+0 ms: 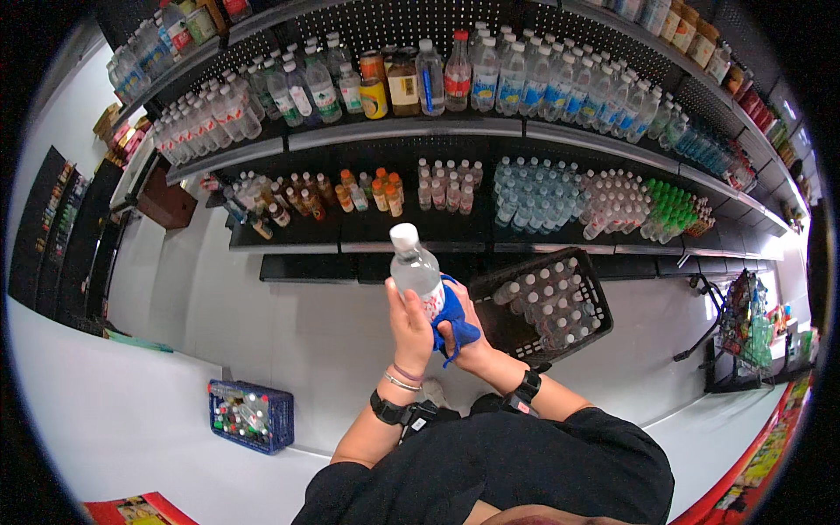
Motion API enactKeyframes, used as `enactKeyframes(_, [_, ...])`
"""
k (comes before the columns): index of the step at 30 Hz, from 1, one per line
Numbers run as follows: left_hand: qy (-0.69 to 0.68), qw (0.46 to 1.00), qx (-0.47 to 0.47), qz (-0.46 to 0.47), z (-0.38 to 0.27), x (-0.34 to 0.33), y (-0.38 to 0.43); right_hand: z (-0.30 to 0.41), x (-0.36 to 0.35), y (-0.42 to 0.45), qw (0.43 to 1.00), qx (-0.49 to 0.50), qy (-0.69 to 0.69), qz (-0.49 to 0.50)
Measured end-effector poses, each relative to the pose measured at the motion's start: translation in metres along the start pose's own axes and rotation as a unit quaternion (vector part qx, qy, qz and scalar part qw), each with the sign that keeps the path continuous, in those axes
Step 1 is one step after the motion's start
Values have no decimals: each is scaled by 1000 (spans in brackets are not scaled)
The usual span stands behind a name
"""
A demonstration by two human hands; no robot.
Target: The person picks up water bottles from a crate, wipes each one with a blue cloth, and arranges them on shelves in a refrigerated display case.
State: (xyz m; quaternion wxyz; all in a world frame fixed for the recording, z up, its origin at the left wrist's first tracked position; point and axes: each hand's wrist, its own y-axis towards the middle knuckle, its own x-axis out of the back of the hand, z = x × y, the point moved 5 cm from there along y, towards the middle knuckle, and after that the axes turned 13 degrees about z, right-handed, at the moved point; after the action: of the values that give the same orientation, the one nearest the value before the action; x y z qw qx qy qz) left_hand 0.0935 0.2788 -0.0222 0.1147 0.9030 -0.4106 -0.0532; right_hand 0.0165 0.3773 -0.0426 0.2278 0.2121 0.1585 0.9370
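A clear plastic bottle (420,268) with a white cap and a red-and-white label is held upright and slightly tilted in front of me. My left hand (410,328) is wrapped around its left side, fingers along the label. My right hand (469,335) presses a blue cloth (454,323) against the bottle's right side and lower part. The cloth hides the bottle's base. Right of my hands, a black plastic crate (604,312) stands on the floor with several white-capped bottles (558,295) grouped toward its right side.
Shelves (407,134) ahead carry rows of bottled drinks and some cans (374,98). At lower left sits a blue crate (282,420) of mixed bottles. A wire cart (748,321) filled with bottles is at the right. A brown box (167,197) stands at the left.
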Motion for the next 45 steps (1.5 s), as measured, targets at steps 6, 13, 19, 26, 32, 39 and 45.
enactKeyframes(6, [-59, 996, -30, 57, -6, 0, -4, 28, 2, 34, 988, 49, 132, -66])
enactKeyframes(13, [-73, 983, 11, 166, -24, -2, -11, 30, 17, 79, 871, -62, 485, 53])
enactKeyframes(19, [-35, 989, -97, 108, -28, 15, 26, -20, -10, 75, 895, -139, 419, 61])
enactKeyframes(26, [120, 937, -213, 251, 21, -26, 97, -133, 2, 78, 827, -267, 489, 78])
enactKeyframes(32, [174, 811, -314, 462, 45, -100, 140, -218, 36, 55, 908, -295, 295, -29])
enactKeyframes(39, [27, 874, -52, 482, 130, -117, 175, -232, 88, -2, 880, -471, 60, -30])
enactKeyframes(45, [-163, 884, 77, 431, 147, -128, 220, -220, 108, -156, 740, -659, -70, -117])
